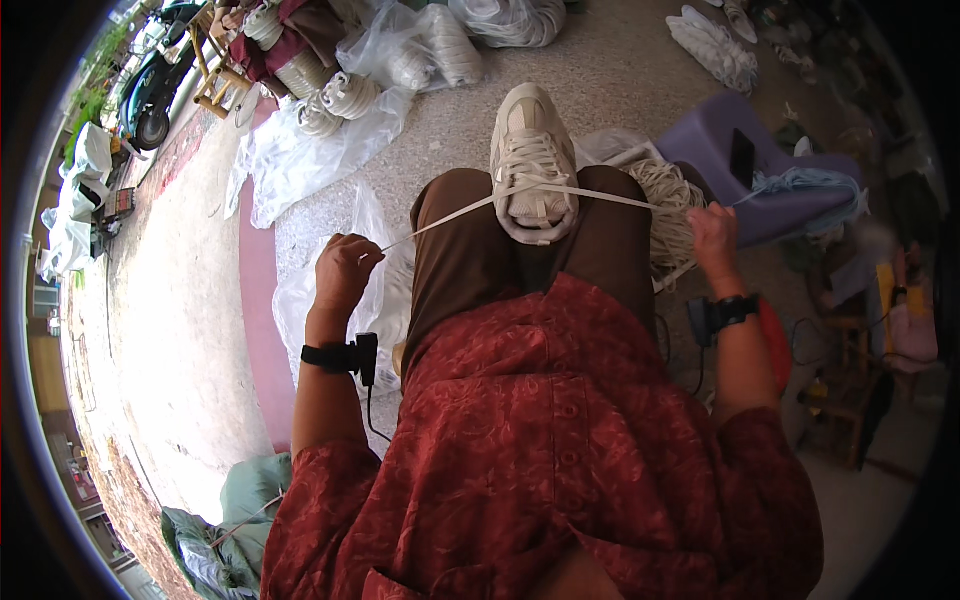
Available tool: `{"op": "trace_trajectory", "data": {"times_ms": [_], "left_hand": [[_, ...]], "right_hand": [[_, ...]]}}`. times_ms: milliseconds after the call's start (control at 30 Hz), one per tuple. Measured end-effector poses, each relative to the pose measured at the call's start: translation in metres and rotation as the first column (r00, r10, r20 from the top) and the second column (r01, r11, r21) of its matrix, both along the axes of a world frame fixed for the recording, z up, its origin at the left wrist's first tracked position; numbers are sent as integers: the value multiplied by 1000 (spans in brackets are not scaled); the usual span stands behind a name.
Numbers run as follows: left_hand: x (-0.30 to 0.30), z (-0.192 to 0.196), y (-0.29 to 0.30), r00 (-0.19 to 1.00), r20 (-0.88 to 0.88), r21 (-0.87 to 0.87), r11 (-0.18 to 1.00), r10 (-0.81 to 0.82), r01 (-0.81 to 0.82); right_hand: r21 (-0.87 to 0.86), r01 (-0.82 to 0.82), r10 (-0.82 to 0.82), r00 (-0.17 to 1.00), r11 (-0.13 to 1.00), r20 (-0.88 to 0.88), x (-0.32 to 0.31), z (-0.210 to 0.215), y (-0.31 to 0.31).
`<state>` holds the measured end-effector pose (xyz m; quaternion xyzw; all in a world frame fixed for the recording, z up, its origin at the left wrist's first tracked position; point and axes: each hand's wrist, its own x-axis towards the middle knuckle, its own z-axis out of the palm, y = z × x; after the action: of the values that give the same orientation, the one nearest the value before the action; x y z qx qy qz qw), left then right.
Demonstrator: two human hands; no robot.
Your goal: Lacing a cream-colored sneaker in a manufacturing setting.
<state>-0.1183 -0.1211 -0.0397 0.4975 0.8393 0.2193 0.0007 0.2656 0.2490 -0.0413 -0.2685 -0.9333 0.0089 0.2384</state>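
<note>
A beige lace-up shoe (pixel 535 155) rests between my knees, toe pointing away from me. Its lacing crosses the tongue, and one pale shoelace (pixel 447 217) runs out to each side. My left hand (pixel 347 270), left of my knee, pinches one lace end with its fingers closed. On the other side my right hand (pixel 713 238) grips the opposite end in closed fingers. Both laces are stretched nearly straight, out from the upper eyelets. Beside my right knee lies a heap of cream laces (pixel 668 208), close to my right hand.
A purple plastic stool (pixel 715 135) stands at the right, with a dark phone (pixel 742 155) and light-blue strands (pixel 810 188) on it. Clear plastic sheeting (pixel 305 155) spreads over the floor at left. Coiled lace bundles (pixel 350 95) sit farther off; white shoes (pixel 712 48) lie far right.
</note>
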Motion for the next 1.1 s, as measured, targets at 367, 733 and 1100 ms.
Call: {"op": "trace_trajectory", "data": {"times_ms": [367,733,1100], "left_hand": [[-13,-34,-28,999,7,-301,953,38,-34],[87,35,129,289,921,149,921,-262,360],[97,7,178,542,737,347,914,-404,210]], "right_hand": [[-71,151,-145,985,986,92,15,-10,16],[-920,-373,24,925,-119,-379,-110,17,-51],[-694,-300,-83,884,655,-461,-156,-16,-58]]}}
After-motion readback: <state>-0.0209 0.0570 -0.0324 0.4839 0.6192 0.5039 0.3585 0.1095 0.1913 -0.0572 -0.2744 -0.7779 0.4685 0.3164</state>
